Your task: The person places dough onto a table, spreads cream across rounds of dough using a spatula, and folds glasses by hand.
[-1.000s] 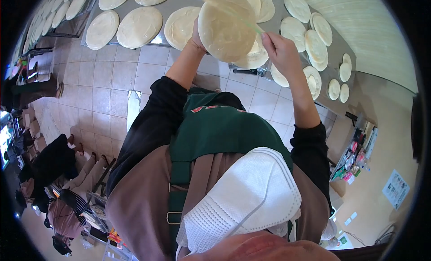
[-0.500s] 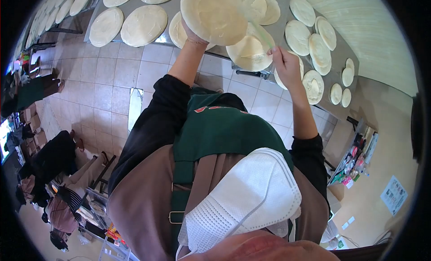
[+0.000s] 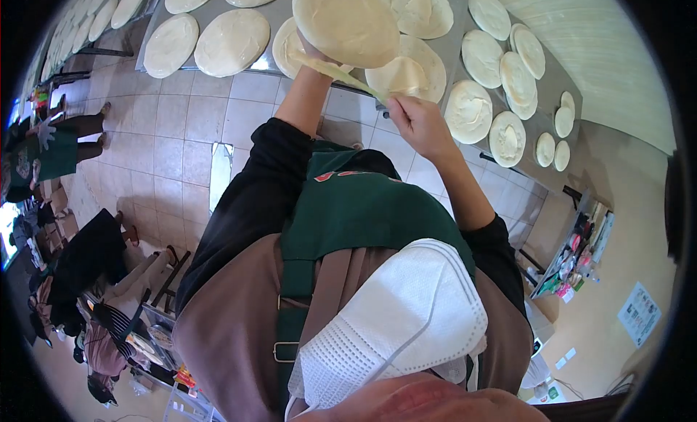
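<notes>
My left hand (image 3: pixel 311 49) holds up a pale round flatbread (image 3: pixel 346 24) with a creamy spread smeared over its face. Most of that hand's fingers are hidden behind the bread. Wrapped round the handle of a pale green spatula (image 3: pixel 350 80) is my right hand (image 3: pixel 420 123), closed. The spatula's cream-coated end points left, along the near edge of the bread and across my left wrist in this view. Just beyond my right hand lie stacked spread rounds (image 3: pixel 410 70) on the metal table (image 3: pixel 454 66).
More coated rounds (image 3: pixel 232 43) lie left on the table, and smaller ones (image 3: pixel 544 149) toward its right end. Pale sheeting (image 3: pixel 610 51) lines the far right side. Other people stand at left, one in a green apron (image 3: pixel 58 153). A cluttered shelf (image 3: pixel 577 251) is at right.
My right hand has come left and nearer my body, and the spatula has swung from the bread's right edge to below it. The bread stays almost still. The person in the green apron has moved.
</notes>
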A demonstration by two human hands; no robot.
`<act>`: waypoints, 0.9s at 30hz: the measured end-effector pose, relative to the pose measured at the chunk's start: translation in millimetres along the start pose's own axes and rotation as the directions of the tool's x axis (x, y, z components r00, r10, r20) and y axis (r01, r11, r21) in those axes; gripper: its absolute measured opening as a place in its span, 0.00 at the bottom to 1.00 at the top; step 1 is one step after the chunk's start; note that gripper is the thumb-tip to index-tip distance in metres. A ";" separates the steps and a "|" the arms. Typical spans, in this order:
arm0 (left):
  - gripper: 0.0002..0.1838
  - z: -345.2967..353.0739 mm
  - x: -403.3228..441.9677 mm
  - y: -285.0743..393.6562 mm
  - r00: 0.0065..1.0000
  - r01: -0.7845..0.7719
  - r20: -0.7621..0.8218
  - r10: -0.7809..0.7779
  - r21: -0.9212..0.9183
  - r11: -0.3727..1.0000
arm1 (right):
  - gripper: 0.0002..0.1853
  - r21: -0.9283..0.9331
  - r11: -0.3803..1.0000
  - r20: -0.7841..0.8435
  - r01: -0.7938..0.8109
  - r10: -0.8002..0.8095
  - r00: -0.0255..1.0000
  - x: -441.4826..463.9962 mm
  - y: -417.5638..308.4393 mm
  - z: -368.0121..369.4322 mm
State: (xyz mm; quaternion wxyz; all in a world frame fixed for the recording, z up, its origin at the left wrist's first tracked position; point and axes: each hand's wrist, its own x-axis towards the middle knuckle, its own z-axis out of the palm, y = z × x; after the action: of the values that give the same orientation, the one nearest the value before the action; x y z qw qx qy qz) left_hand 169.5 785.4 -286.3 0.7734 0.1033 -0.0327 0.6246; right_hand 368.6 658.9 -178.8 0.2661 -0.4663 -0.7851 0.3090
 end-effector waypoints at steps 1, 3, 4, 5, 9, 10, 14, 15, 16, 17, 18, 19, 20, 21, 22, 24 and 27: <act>0.34 4.6 -1.8 2.5 0.997 0.036 0.070 -0.032 -0.052 0.998 | 0.16 0.022 1.000 0.041 0.007 -0.008 0.999 -1.4 0.1 -0.8; 0.34 25.3 -7.7 10.8 0.998 0.032 0.047 -0.030 -0.046 0.998 | 0.16 0.029 0.997 -0.028 -0.076 0.077 0.997 1.7 5.5 -8.4; 0.34 34.2 -10.3 14.1 0.999 0.030 0.022 -0.029 -0.042 0.999 | 0.16 0.043 0.986 -0.094 -0.161 0.165 0.982 3.9 9.3 -12.7; 0.34 29.8 -11.5 16.4 0.999 0.028 0.022 -0.027 -0.042 0.999 | 0.16 0.043 0.986 -0.093 -0.160 0.164 0.982 7.5 14.8 -16.1; 0.33 24.3 -9.8 19.6 0.998 0.001 0.057 0.002 -0.054 0.999 | 0.16 -0.136 0.968 -0.157 -0.212 0.190 0.969 13.4 24.5 -14.7; 0.33 26.4 -10.2 20.2 0.999 -0.003 0.052 0.007 -0.069 0.998 | 0.16 -0.163 0.969 -0.124 -0.187 0.168 0.978 12.0 23.3 -10.7; 0.32 8.9 -7.1 29.4 0.997 -0.066 0.028 0.068 -0.088 0.994 | 0.15 -0.132 0.990 -0.004 -0.058 0.057 0.998 -1.7 4.1 -1.9; 0.33 8.4 -3.6 36.0 0.945 -0.152 -0.312 0.099 -0.149 0.977 | 0.15 -0.094 0.995 0.018 -0.019 0.021 1.000 -3.9 -0.2 -1.3; 0.33 7.6 -3.3 40.0 0.781 -0.254 -0.618 0.093 -0.178 0.951 | 0.14 -0.053 0.998 0.041 0.018 -0.016 0.999 -5.5 -2.9 -0.9; 0.33 6.8 -5.7 41.7 0.780 -0.260 -0.617 0.099 -0.176 0.949 | 0.14 -0.052 0.998 0.045 0.023 -0.021 0.999 -5.8 -4.1 -0.5; 0.33 15.0 -9.9 43.0 0.858 -0.233 -0.503 0.107 -0.193 0.953 | 0.14 -0.041 0.998 0.030 0.037 -0.036 0.999 -6.0 -4.8 -0.4; 0.33 25.8 -15.2 43.8 0.919 -0.203 -0.378 0.114 -0.206 0.957 | 0.14 -0.030 0.998 0.014 0.051 -0.050 0.999 -5.9 -5.2 -0.7; 0.33 37.2 -19.3 44.8 0.963 -0.172 -0.244 0.118 -0.212 0.962 | 0.14 -0.029 0.998 0.016 0.058 -0.058 0.998 -4.0 -1.6 -1.0; 0.33 46.8 -23.5 45.8 0.987 -0.141 -0.105 0.121 -0.214 0.967 | 0.14 -0.038 0.999 -0.057 -0.030 0.028 0.998 -2.1 5.1 -0.7; 0.33 52.4 -27.1 47.0 0.992 -0.111 0.035 0.121 -0.209 0.972 | 0.14 -0.039 0.992 -0.128 -0.118 0.112 0.985 -1.2 9.5 -0.1; 0.33 58.3 -32.4 50.2 0.990 -0.131 0.015 0.138 -0.223 0.966 | 0.14 -0.093 0.984 -0.116 -0.153 0.142 0.983 -0.4 13.1 1.3; 0.33 45.4 -32.2 53.5 0.977 -0.193 0.036 0.210 -0.271 0.943 | 0.15 -0.132 0.984 -0.086 -0.116 0.105 0.991 -7.9 14.5 16.9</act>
State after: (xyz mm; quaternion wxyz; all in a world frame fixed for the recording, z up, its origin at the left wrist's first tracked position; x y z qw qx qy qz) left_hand 114.0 756.0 -241.3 0.7108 0.0150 -0.1516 0.6867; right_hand 368.2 653.2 -201.8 0.2465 -0.5382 -0.7662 0.2500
